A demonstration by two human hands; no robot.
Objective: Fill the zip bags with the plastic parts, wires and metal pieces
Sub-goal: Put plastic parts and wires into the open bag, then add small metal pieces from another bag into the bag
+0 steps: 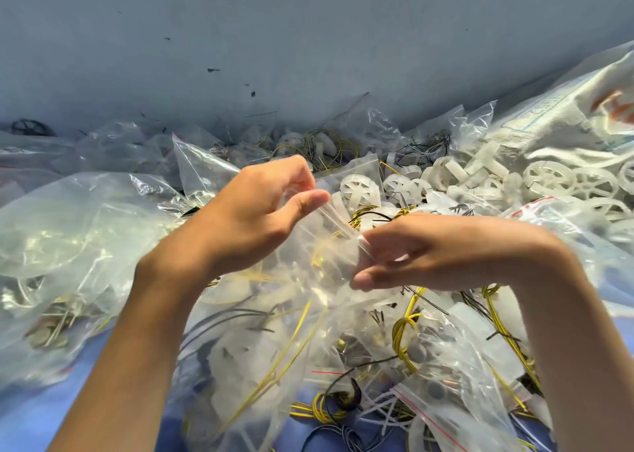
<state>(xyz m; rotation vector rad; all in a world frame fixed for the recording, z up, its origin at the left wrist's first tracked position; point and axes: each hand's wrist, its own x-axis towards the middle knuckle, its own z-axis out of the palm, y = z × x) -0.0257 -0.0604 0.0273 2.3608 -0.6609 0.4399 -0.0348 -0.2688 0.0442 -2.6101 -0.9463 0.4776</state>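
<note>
1. The zip bag (pixel 308 273) hangs between both hands above the middle of the heap. Its top strip is stretched taut from one hand to the other, and its body sags below with white plastic parts and a yellow wire inside, though blur hides the details.
2. The left hand (pixel 254 218) pinches one end of the strip between thumb and forefinger. The right hand (pixel 429 249) pinches the other end with curled fingertips. Whether the zip is being pressed closed or pulled apart cannot be told.
3. Just below lie loose yellow wire coils (pixel 404 335) and red-striped bags (pixel 446 414); to the left are filled bags (pixel 68 238), and to the far right white plastic wheels (pixel 549 177) beside a woven sack (pixel 549 115).
4. Likely trouble: a wire end lying across the strip would keep the zip from sealing, and stiff wire could pierce the thin film.
5. If either pinch slips, the sagging bag would tip — its contents spilling back into the loose heap.
</note>
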